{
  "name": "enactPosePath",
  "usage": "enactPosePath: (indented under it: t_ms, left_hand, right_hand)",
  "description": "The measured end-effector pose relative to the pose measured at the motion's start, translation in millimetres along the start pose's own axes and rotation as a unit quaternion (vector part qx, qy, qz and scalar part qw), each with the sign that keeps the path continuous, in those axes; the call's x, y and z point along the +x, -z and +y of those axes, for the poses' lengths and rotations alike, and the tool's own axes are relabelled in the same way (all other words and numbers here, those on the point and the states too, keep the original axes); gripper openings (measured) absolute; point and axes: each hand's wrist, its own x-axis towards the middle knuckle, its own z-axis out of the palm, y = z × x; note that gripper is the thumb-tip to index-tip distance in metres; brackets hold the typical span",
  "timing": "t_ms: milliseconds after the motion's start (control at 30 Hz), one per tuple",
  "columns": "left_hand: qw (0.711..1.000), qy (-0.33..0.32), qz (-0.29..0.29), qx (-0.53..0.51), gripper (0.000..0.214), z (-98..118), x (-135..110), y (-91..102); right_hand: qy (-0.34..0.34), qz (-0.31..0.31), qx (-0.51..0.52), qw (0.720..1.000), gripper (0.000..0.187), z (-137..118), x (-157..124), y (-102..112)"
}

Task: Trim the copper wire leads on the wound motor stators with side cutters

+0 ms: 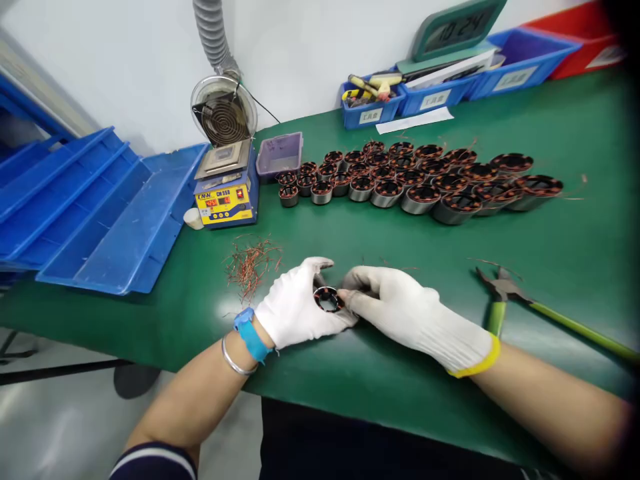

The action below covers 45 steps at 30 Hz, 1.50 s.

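My left hand point(300, 303), in a white glove, is wrapped round a motor stator point(327, 300), a small ring with a black inside and copper windings. The ring's opening faces up toward me. My right hand point(395, 300), gloved with a yellow cuff, has thumb and fingers pinched together at the stator's right edge. Whatever lies between those fingertips is too small to make out. Left of my left hand lies a loose heap of copper wire clippings point(253, 267). Green-handled cutting pliers point(505, 287) lie spread apart to the right of my right hand.
Rows of stators point(385, 193) stand across the back of the green table point(320, 380). A yellow-and-blue solder pot point(225, 200) and a purple bin point(280, 153) stand at back left. Blue trays point(125, 227) occupy the left. Tool boxes point(373, 113) and a digital clock point(457, 30) line the wall.
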Motion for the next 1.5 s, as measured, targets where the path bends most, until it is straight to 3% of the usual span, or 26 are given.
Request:
enactPosePath:
  t_ms: [167, 333, 433, 533, 633, 700, 867, 1033, 1267, 1367, 1500]
  left_hand:
    - [1.000, -0.029, -0.006, 0.009, 0.079, -5, 1, -0.9]
    - [0.997, -0.075, -0.014, -0.022, 0.090, -13, 2, -5.7]
    - [0.997, -0.078, -0.026, -0.015, 0.091, -14, 2, -6.0]
    - [0.995, -0.085, -0.040, -0.025, 0.093, -12, 2, -4.6]
    - [0.994, -0.090, -0.056, -0.040, 0.095, -9, 2, -3.1]
    - [0.994, -0.087, -0.054, -0.048, 0.095, -9, 2, -2.2]
    - [0.994, -0.067, -0.043, -0.073, 0.097, -13, 4, 2.2]
    - [0.996, -0.053, -0.056, -0.044, 0.085, -10, 4, 7.5]
    - [0.989, -0.134, -0.064, 0.018, 0.078, -14, 6, 7.2]
    - [0.984, -0.150, -0.094, -0.018, 0.083, -23, 8, 9.3]
    - [0.982, -0.132, -0.111, -0.077, 0.093, -33, 12, 12.1]
  right_hand:
    - [-0.080, 0.036, -0.070, 0.994, 0.020, 9, 9, 5]
    - [0.025, -0.032, 0.158, 0.987, 0.039, 9, 5, -1]
    - [0.044, -0.041, 0.175, 0.983, 0.044, 0, 2, -1]
    - [0.042, -0.041, 0.077, 0.995, 0.042, 0, -1, 1]
    - [0.032, 0.025, -0.081, 0.996, 0.039, 9, -5, -2]
    - [0.046, 0.081, -0.165, 0.982, 0.035, 16, -7, -7]
    - [0.234, 0.110, -0.276, 0.926, 0.029, 27, -7, -11]
    - [0.239, 0.097, -0.358, 0.898, 0.022, 23, -12, -11]
    - [0.170, 0.063, -0.335, 0.925, 0.020, 37, -28, 2]
    - [0.129, 0.079, -0.335, 0.930, 0.026, 44, -24, 16]
    - [0.104, 0.088, -0.217, 0.967, 0.042, 39, -13, 20]
